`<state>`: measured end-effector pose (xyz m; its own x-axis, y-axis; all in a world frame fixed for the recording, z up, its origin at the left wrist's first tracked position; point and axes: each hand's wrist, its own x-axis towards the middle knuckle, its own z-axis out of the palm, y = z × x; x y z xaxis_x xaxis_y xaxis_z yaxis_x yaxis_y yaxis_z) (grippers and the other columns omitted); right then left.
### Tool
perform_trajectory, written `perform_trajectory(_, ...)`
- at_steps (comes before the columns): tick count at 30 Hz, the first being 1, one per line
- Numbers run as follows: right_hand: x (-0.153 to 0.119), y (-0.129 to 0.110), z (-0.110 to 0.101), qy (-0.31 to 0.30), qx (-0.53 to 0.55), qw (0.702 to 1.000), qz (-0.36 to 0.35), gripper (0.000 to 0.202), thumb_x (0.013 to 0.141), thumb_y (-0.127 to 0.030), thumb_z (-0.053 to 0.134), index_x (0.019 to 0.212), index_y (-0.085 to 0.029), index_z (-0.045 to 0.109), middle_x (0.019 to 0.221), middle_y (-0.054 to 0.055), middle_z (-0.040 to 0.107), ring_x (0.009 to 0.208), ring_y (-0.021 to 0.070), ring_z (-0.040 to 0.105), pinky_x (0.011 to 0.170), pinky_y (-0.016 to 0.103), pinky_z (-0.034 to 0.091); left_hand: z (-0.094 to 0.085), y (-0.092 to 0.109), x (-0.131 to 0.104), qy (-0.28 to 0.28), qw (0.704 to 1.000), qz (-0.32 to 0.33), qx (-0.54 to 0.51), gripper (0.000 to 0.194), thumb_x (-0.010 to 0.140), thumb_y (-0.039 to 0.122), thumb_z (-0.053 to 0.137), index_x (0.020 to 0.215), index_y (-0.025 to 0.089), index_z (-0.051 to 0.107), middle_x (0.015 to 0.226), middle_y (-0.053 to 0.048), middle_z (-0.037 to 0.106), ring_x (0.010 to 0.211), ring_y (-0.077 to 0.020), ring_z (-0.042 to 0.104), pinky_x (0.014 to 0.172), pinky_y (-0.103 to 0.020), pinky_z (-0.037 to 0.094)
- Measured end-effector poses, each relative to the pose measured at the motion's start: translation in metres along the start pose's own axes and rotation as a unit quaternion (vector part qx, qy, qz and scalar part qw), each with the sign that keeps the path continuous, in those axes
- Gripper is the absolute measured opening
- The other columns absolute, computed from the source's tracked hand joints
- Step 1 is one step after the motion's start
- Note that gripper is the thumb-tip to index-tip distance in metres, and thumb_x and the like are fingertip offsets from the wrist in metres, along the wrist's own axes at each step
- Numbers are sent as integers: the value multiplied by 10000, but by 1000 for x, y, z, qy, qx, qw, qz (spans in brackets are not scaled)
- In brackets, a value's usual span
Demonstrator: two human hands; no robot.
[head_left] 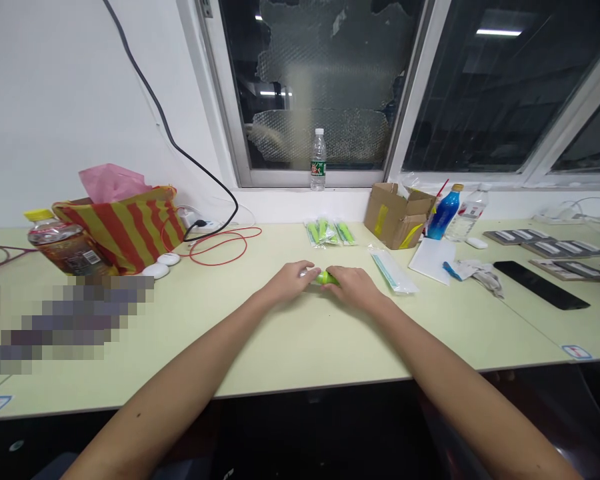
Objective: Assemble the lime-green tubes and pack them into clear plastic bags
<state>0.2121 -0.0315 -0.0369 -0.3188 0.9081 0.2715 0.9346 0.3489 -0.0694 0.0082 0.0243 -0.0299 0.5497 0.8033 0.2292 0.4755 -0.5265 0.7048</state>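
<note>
Both hands, left (291, 283) and right (354, 287), grip a green item (324, 277). Beyond lie green packets (329, 232); a box (400, 215) stands right.

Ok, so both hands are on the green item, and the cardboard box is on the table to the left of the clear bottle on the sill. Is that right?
No, the head view shows the cardboard box to the right of the clear bottle on the sill. It is on the table, and the left hand and right hand are both on the green item.
</note>
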Motion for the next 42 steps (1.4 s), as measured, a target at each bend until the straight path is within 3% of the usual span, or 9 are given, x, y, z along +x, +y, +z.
perform_trajectory(4,2,-11,3,7,-41,999,-10,315,989,-474,410,1066,-209,564,1013,72,669,913,219,612,693,306,349,-5,-4,1,-33,996,-4,84,526,886,602,406,694,171,639,641,-26,591,624,-164,497,615,-294,362)
perform_trajectory(8,0,-15,4,-6,-51,999,-8,371,1005,-483,332,1028,-193,563,1008,86,633,849,214,615,665,314,347,-7,-4,-1,-64,997,10,51,463,876,579,437,872,180,671,818,-35,654,741,-180,548,676,-288,393)
perform_trajectory(12,-4,-12,1,-15,-17,1000,5,378,914,-535,499,1081,-197,516,1116,91,585,769,211,609,585,308,322,-4,-3,-4,-78,995,21,64,365,842,514,531,974,189,633,888,-47,648,778,-196,556,686,-300,402)
perform_trajectory(17,-1,-5,-1,-18,44,999,23,217,897,-211,480,1114,-206,488,1065,81,614,782,213,597,582,298,316,0,-5,-4,-37,989,86,119,266,845,395,588,1024,199,568,980,-61,616,864,-210,556,730,-320,420)
perform_trajectory(22,3,5,0,21,67,997,18,238,891,-202,515,1127,-186,537,1100,91,657,927,220,606,713,286,357,1,-4,1,32,956,186,225,257,896,366,563,1076,187,525,1033,-88,582,979,-238,529,815,-359,433)
perform_trajectory(26,5,5,0,48,55,997,-1,153,951,-234,468,1029,-185,589,992,74,680,920,203,601,743,281,348,3,-5,5,53,932,209,291,250,910,369,555,1060,172,526,1015,-96,577,962,-245,520,813,-372,436)
perform_trajectory(31,4,-1,-1,14,53,998,26,235,992,-225,371,917,-193,592,936,64,668,862,186,595,681,278,333,7,-8,6,55,924,214,313,248,931,364,519,1086,171,531,1027,-111,589,989,-255,533,831,-382,438)
perform_trajectory(38,-3,4,-4,20,22,999,-14,305,942,-361,473,1190,-189,516,1179,94,593,920,224,600,714,311,374,8,1,-3,25,942,178,284,251,953,340,442,1127,176,520,1073,-117,620,1027,-256,574,830,-366,445)
perform_trajectory(42,1,-5,0,-2,-66,998,-17,244,890,-216,509,1123,-154,547,1082,128,610,850,245,591,728,347,368,7,7,-7,3,957,113,266,263,955,348,395,1102,187,541,989,-107,658,889,-250,618,746,-348,424)
